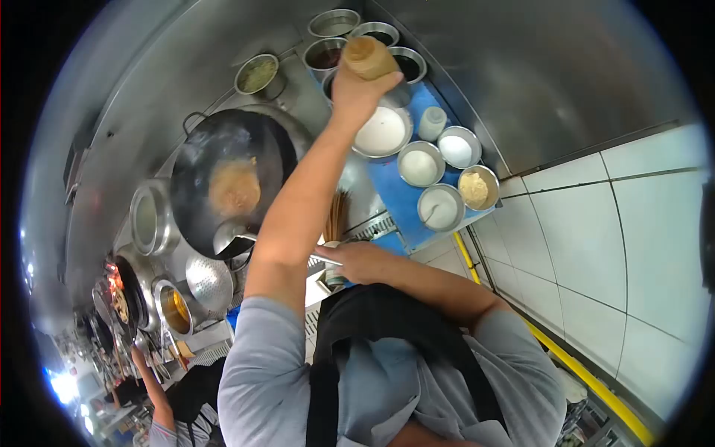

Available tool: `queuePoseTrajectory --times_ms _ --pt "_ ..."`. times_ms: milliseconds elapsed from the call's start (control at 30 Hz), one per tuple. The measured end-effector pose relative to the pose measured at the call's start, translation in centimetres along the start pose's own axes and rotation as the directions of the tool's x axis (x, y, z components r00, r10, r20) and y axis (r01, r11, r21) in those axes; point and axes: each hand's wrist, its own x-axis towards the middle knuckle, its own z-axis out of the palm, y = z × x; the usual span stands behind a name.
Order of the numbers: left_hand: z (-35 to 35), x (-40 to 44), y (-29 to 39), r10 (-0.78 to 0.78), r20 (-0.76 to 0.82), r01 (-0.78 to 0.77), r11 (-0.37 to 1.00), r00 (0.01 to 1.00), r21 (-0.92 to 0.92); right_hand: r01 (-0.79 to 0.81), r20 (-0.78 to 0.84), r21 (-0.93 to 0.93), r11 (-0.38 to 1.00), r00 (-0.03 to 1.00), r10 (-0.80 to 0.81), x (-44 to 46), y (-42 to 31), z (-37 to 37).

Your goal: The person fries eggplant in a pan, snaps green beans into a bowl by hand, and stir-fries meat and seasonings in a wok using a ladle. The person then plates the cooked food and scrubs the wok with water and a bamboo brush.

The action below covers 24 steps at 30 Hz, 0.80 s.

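Note:
My left hand is closed around a squat, tan-coloured jar, held above the metal tubs at the back. Its contents cannot be made out. Closer to my body, my right hand grips the handle of a steel ladle. Part of that handle is hidden behind my left forearm. The ladle's bowl is at the near rim of a black wok, where a brownish-orange liquid lies at the bottom. Below my left hand is a large tub of white powder or liquid.
Several seasoning tubs and a small bottle stand on a blue surface. A perforated strainer and a pot of yellow liquid are at left. Beyond them, another person's arm reaches toward a flaming pan.

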Motion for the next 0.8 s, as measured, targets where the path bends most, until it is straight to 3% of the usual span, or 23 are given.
queuePoseTrajectory --times_ms 33,167,233,267,300,367,400,467,500,567,633,700,767,800 --pt "2.5 1.0 -3.1 -0.018 0.057 0.019 1.000 0.998 -0.021 -0.010 0.017 -0.004 1.000 1.000 0.010 -0.2 -0.3 -0.6" --pt "9.3 0.8 -7.4 -0.096 0.091 0.075 0.974 0.991 0.213 0.040 0.076 -0.013 0.999 0.996 -0.039 0.2 1.1 -1.2" --pt "10.6 0.5 -9.4 -0.125 0.122 0.083 0.950 0.985 0.300 0.186 -0.101 0.083 0.979 0.979 -0.178 1.3 2.9 0.8" --pt "11.0 0.2 -9.6 -0.226 0.123 0.170 0.919 0.966 0.356 0.283 -0.184 0.120 0.952 0.948 -0.259 1.5 2.7 0.0" --pt "10.8 0.0 -10.1 -0.285 0.146 0.219 0.909 0.947 0.355 0.262 -0.169 0.200 0.944 0.958 -0.230 1.4 1.9 -1.6" --pt "10.1 0.1 -9.2 -0.263 0.182 0.192 0.923 0.947 0.333 0.271 -0.187 0.266 0.925 0.956 -0.227 2.0 1.6 -3.8" --pt "9.8 -0.3 -9.3 -0.125 0.133 0.069 0.928 0.983 0.366 0.300 -0.226 0.252 0.920 0.943 -0.246 2.7 2.0 -4.1" --pt "6.1 -0.6 -5.0 -0.045 0.229 -0.026 0.954 0.972 0.297 0.244 -0.134 0.107 0.964 0.964 -0.229 4.8 1.7 -6.2" --pt "3.6 -1.0 -1.9 -0.001 0.276 -0.075 0.961 0.961 0.265 0.169 -0.114 0.286 0.943 0.983 -0.142 5.1 0.3 -7.5" --pt "-2.6 -4.2 3.7 0.058 0.266 -0.120 0.968 0.962 0.222 0.128 -0.151 0.435 0.891 0.986 -0.068 6.6 -0.8 -7.7" --pt "-8.1 -9.0 5.8 0.087 0.166 -0.129 0.958 0.982 0.256 0.236 -0.307 0.349 0.907 0.943 -0.127 8.8 1.2 -4.8" --pt "-13.2 -15.1 6.3 -0.005 -0.007 0.006 0.985 1.000 0.171 0.375 -0.476 0.131 0.918 0.836 -0.274 11.3 2.1 -3.4" --pt "-17.1 -22.3 5.6 -0.173 -0.218 0.211 0.964 0.960 0.164 0.280 -0.447 0.071 0.957 0.867 -0.221 13.5 1.2 -3.5" --pt "-18.6 -25.7 5.3 -0.278 -0.317 0.324 0.940 0.907 0.105 0.100 -0.335 0.136 0.986 0.941 -0.049 14.1 -0.2 -4.3"
